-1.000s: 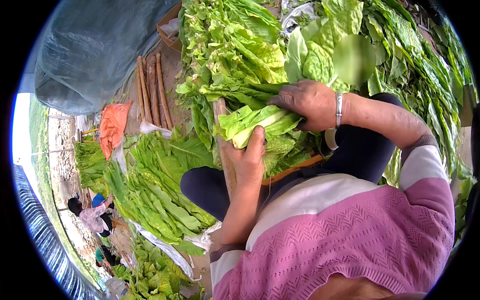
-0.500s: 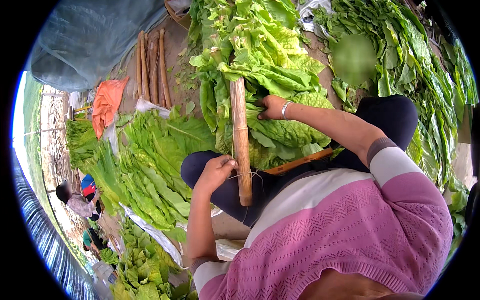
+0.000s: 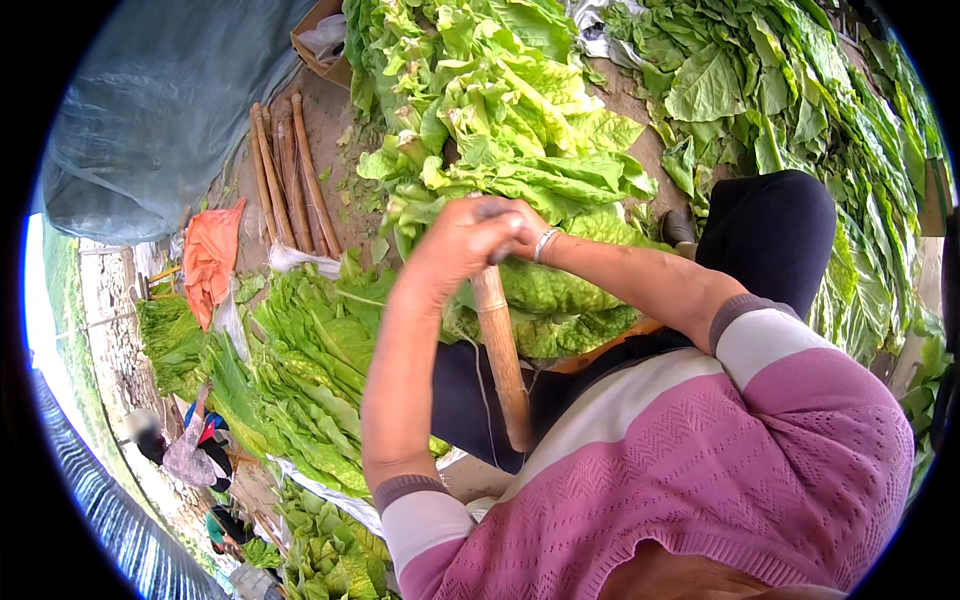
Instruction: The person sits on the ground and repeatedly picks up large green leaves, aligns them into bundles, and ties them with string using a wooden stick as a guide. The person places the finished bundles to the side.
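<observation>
My left hand [image 3: 462,240] and my right hand [image 3: 524,228] meet over the pole at the near end of a thick row of broad green tobacco leaves [image 3: 560,130]. The left fingers are curled and closed, slightly blurred, and what they grip is hidden. The right hand, with a metal bracelet at its wrist, has its fingers mostly covered by the left. Below the hands the bare end of a bamboo pole [image 3: 502,360] slants down to my lap. A thin string [image 3: 482,385] hangs loose beside the pole; its upper end is out of sight.
Several bamboo poles [image 3: 290,180] lie at the back left, near an orange cloth [image 3: 212,262] and a dark tarp [image 3: 160,120]. Leaf heaps spread at the left [image 3: 310,370] and right [image 3: 790,130]. A cardboard box [image 3: 325,45] stands behind. Another person [image 3: 190,455] works at far left.
My left hand has left the string at the pole's near end and moved up and forward to my right hand. The pole's near end has shifted right and toward me.
</observation>
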`<state>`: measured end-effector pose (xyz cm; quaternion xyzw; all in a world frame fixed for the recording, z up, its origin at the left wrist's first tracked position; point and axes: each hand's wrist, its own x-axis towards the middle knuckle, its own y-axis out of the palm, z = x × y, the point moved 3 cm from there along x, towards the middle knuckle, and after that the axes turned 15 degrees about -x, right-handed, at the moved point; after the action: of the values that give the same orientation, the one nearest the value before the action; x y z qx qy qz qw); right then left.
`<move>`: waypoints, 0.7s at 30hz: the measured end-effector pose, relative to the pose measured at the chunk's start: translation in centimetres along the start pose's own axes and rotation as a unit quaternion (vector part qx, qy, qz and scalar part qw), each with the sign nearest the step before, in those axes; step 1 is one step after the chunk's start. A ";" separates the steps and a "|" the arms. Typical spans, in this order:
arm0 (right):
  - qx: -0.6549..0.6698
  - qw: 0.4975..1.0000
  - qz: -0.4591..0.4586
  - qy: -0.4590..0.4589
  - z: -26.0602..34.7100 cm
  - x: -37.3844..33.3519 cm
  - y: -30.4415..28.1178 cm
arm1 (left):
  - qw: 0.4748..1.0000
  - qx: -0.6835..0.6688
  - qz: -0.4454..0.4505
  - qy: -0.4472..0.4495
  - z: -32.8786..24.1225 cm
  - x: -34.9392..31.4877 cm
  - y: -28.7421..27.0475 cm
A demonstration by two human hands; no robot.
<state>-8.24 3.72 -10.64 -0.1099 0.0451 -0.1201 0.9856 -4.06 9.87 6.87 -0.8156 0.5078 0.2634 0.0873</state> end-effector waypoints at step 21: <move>0.097 0.904 -0.412 0.067 -1.2 -22.2 -39.1 | 0.928 0.194 -0.310 0.065 17.9 2.1 5.8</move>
<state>-38.69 -28.09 -1.50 -0.0144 0.0496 -0.5261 0.8488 -14.51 12.88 -8.66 -0.9151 0.2749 0.0658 0.2876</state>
